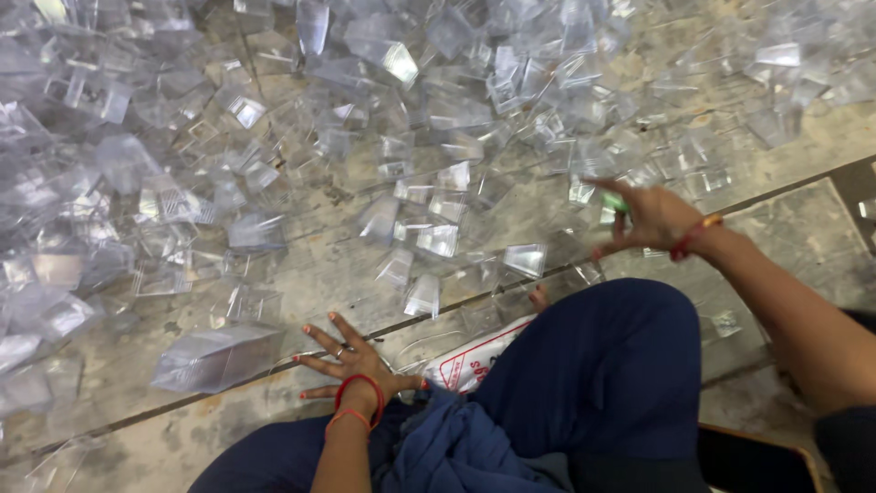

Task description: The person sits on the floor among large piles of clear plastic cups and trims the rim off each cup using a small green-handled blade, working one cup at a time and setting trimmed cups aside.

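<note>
Nearest, the person sits on the stone floor [301, 274] with a knee in dark blue cloth [602, 365] raised. The left hand [351, 362], fingers spread, lies flat on the floor just beside a stack of clear plastic boxes [217, 358]. A white printed bag [474, 358] peeks out by the knee. Farther off, the right hand [650, 217] holds a small green object [616, 203] among its fingers at the edge of a wide heap of clear plastic pieces [438, 119].
</note>
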A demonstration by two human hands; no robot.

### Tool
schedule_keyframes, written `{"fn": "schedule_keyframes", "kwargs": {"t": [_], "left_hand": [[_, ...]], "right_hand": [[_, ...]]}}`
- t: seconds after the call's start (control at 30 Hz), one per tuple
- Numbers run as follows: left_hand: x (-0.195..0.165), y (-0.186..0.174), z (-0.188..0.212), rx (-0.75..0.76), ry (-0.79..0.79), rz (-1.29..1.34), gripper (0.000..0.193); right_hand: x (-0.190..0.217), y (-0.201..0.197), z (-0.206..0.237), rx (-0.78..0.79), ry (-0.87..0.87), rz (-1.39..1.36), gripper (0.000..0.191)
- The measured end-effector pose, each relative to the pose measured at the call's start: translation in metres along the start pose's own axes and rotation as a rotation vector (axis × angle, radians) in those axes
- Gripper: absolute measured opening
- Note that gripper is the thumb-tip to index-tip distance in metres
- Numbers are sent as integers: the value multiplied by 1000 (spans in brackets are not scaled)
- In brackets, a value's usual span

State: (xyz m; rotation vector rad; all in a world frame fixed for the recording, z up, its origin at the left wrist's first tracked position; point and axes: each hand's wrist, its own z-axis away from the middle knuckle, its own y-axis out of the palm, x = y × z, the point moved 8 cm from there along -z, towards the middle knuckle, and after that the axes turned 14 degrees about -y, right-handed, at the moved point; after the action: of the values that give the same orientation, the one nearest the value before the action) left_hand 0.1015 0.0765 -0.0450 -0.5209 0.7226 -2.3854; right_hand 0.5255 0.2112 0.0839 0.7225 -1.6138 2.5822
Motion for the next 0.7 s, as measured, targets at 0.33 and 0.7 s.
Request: {"fn": "schedule_keyframes", "kwargs": {"t": [0.33, 0.7], "left_hand": [[-2, 2, -4, 12, -4, 20, 190], [-4, 5, -11, 34, -7, 29, 188]], "right_hand": [[27, 85, -102, 129, -353, 222, 90], [120, 18, -131, -188, -556, 157, 55]]}}
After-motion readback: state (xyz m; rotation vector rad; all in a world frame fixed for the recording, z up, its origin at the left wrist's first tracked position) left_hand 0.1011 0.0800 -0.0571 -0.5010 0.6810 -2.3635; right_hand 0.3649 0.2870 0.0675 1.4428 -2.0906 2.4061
